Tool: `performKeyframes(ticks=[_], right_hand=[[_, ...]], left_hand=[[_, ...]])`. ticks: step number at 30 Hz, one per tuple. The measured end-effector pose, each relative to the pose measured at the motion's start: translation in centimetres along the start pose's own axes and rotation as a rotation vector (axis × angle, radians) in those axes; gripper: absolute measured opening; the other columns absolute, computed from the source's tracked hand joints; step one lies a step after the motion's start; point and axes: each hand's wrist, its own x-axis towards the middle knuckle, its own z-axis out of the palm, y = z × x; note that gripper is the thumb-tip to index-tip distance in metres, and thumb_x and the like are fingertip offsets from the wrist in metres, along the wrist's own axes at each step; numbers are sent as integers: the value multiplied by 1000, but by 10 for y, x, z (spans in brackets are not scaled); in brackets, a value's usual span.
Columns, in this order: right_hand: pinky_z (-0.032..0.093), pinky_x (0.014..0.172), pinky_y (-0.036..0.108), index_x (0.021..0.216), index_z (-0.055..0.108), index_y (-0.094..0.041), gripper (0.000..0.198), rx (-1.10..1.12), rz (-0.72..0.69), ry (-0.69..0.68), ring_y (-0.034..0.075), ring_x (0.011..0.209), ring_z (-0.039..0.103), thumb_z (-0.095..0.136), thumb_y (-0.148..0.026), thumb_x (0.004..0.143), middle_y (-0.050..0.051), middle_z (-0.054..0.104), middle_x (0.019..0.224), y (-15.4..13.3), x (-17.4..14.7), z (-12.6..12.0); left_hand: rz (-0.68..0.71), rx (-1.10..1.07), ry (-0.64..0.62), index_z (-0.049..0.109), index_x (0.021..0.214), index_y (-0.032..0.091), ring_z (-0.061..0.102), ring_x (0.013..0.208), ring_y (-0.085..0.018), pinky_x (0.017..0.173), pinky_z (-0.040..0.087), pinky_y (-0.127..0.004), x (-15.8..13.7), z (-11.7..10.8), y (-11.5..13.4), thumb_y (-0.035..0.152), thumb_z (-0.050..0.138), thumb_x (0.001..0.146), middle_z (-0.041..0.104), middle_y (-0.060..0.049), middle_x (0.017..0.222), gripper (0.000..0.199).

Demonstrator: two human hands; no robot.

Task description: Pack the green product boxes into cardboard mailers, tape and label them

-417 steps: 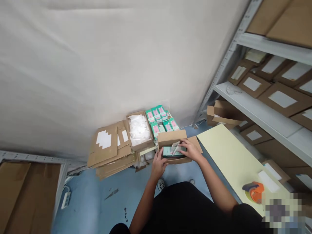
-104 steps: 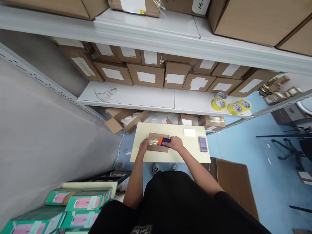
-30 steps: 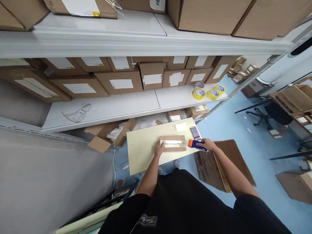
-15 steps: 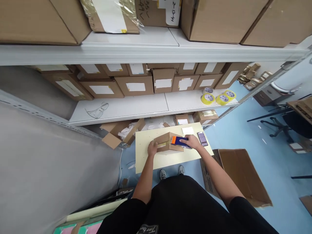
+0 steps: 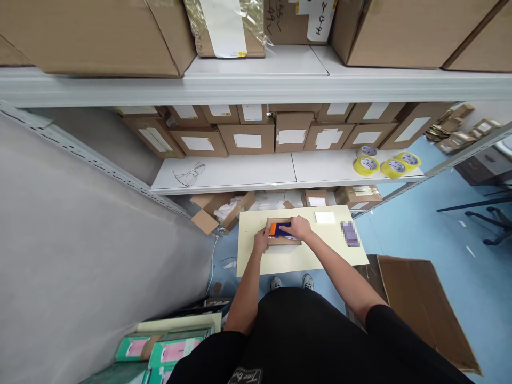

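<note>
A small brown cardboard box (image 5: 283, 248) sits on the cream tabletop (image 5: 256, 261). My left hand (image 5: 262, 240) grips the left end of the box. My right hand (image 5: 298, 228) is wrapped around a dark blue tape dispenser (image 5: 285, 229) with an orange front end. The dispenser lies across the top of the box, its orange end close to my left fingers. Part of a tape roll shows below its blue body. Whether tape is touching the box is too small to tell.
A white card (image 5: 325, 217) and a phone (image 5: 350, 233) lie on the tabletop's right side. Behind, a shelf (image 5: 248, 173) holds labelled boxes, glasses (image 5: 190, 174) and tape rolls (image 5: 366, 165). An open carton (image 5: 224, 209) stands back left; a large carton (image 5: 424, 304) is on the floor at right.
The tape dispenser in my right hand has moved left over the box, toward my left hand. The box appears turned and its flaps now lie closer in. The camera view has swung left.
</note>
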Motion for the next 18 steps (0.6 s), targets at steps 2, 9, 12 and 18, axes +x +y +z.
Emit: performKeyframes(ticks=[2, 9, 12, 18], right_hand=[[50, 80, 30, 98, 79, -20, 56, 1, -22, -19, 28, 100, 73, 60, -72, 89, 15, 78, 106, 2, 2, 4], [46, 73, 27, 97, 78, -23, 60, -10, -90, -35, 26, 96, 72, 59, -78, 86, 11, 79, 99, 31, 2, 12], [42, 69, 27, 93, 77, -24, 58, -3, -115, -44, 25, 92, 71, 59, -78, 87, 9, 79, 94, 51, 0, 8], [33, 61, 27, 80, 72, -23, 56, -75, -73, 6, 24, 81, 68, 58, -76, 88, 9, 77, 84, 110, -2, -20]], left_hand=[[44, 57, 26, 75, 120, 20, 71, 113, -28, 99, 51, -35, -4, 4, -5, 50, 35, 107, 79, -11, 114, 53], [8, 132, 71, 66, 131, 15, 75, 101, -28, 92, 52, -35, -20, 41, -4, 39, 31, 109, 78, -18, 103, 48], [3, 134, 79, 62, 138, 13, 75, 100, -28, 92, 52, -34, -24, 48, -1, 38, 32, 109, 77, -19, 104, 48], [-1, 186, 95, 58, 143, 12, 74, 102, -29, 94, 52, -36, -25, 47, -1, 34, 31, 108, 77, -20, 109, 49]])
